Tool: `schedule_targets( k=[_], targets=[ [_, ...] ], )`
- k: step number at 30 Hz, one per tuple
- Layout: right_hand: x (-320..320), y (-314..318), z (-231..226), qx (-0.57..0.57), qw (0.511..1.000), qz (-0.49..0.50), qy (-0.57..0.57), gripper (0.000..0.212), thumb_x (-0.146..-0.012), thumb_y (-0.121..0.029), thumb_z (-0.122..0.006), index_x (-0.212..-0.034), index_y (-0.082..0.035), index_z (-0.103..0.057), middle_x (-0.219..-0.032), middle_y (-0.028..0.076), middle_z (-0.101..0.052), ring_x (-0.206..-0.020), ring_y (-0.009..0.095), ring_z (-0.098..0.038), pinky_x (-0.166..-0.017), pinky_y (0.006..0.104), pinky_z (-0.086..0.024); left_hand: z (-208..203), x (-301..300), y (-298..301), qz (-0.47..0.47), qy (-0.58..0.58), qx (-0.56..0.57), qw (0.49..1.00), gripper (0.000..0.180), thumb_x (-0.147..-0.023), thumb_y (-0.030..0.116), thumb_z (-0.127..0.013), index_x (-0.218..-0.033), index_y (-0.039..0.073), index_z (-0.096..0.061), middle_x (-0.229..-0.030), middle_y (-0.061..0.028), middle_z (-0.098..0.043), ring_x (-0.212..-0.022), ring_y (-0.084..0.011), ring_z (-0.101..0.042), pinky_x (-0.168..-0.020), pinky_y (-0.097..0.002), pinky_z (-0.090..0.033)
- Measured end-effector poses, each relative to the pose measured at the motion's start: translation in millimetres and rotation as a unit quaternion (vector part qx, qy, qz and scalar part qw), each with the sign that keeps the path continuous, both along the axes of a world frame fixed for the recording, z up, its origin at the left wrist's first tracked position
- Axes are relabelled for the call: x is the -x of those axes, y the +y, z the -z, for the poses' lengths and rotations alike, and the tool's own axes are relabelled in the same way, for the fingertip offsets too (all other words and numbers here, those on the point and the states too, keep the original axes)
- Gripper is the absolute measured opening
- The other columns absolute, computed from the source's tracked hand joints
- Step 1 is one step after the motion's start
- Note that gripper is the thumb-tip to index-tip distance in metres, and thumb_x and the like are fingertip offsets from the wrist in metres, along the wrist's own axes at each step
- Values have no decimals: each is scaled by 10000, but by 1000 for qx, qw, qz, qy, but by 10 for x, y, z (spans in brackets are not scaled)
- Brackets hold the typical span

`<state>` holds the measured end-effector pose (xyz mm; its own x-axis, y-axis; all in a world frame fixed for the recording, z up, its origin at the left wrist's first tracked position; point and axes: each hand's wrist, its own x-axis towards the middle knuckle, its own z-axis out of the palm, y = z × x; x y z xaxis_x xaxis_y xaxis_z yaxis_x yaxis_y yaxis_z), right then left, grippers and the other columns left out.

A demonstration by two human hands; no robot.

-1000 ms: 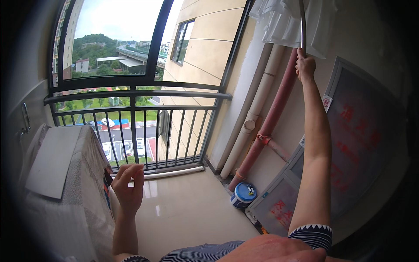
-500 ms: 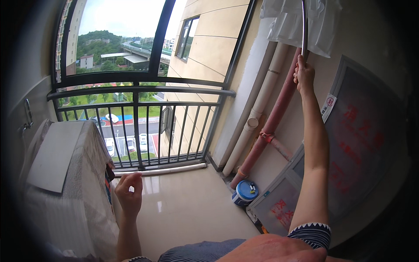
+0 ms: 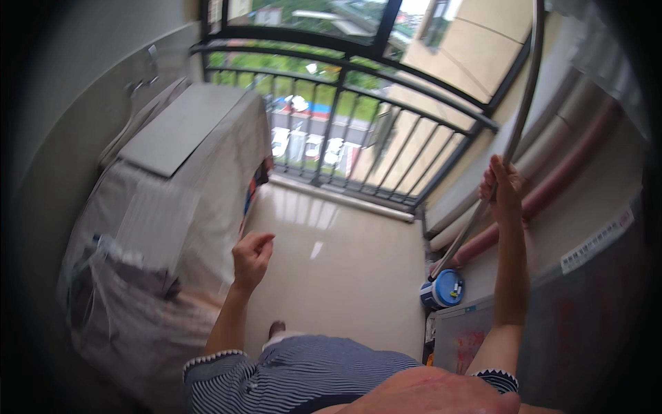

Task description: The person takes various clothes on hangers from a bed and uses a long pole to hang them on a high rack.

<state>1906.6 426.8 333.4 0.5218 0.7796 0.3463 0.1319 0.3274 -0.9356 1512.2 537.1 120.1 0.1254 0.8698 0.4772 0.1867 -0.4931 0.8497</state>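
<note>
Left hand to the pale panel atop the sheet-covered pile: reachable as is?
Likely yes: the left hand looks empty, and nothing visible blocks its way to the pale panel, though it may need a forward stretch.

Board (image 3: pixel 185 130) on sheet (image 3: pixel 219 181), left | railing (image 3: pixel 334 110) ahead | pole (image 3: pixel 527 90) in right hand (image 3: pixel 502 185) | bucket (image 3: pixel 445 290), right

From my place I see one long, thin pole (image 3: pixel 525 103), greyish, smooth and shiny. It stands slanted: its top leans to the right and goes beyond my view, and the lower part runs down to the left. The right grip (image 3: pixel 504 188) encloses it at the visible middle part. Its dark bottom tip appears beside the blue-lidded bucket (image 3: pixel 443 289); whether they touch, I cannot tell.
</note>
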Motion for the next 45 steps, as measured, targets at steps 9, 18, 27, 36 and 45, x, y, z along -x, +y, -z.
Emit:
schedule_targets(
  k=[9, 18, 27, 36, 45],
  targets=[
    [882, 222, 2516, 246, 951, -176, 64, 257, -843, -251, -562, -672, -130, -413, -442, -39, -317, -317, 48, -287, -289, 211, -216, 460, 1453, -924, -230, 77, 104, 965, 99, -745, 57, -583, -823, 26, -634, -726, -93, -619, -614, -158, -589, -560, -247, -447],
    [2197, 102, 3023, 408, 867, -266, 108, 247, -841, -222, -563, -676, -125, -406, -430, -38, -318, -305, 61, -289, -282, 215, -222, 723, 3943, -926, -502, 159, 73, 847, 132, -764, 102, -585, -869, 60, -654, -682, -33, -639, -606, -75, -562, -560, -223, -441],
    [3557, 88, 3037, 472, 808, -334, 109, 240, -839, -169, -562, -655, -111, -418, -426, -23, -342, -305, 66, -297, -285, 217, -245, 927, 6368, -535, -669, 434, 82, 598, 165, -733, 208, -572, -884, 206, -640, -946, -25, -581, -913, -252, -530, -745, -392, -448],
    [4254, 103, 3008, 486, 761, -430, 0, 234, -817, -153, -590, -632, -78, -468, -447, -19, -413, -333, 59, -374, -312, 207, -300, 885, 6971, -513, -584, 475, 69, 654, 104, -760, 217, -562, -825, 170, -629, -885, -44, -585, -878, -273, -536, -715, -393, -443],
    [4249, -157, 2896, 474, 692, -525, -140, 293, -781, -161, -635, -573, -89, -442, -467, -53, -412, -397, 25, -373, -366, 186, -297, -126, 6299, -956, -622, 408, -83, 663, 90, -773, 181, -560, -848, 153, -601, -786, -56, -577, -731, -289, -565, -604, -374, -453]
  ],
)
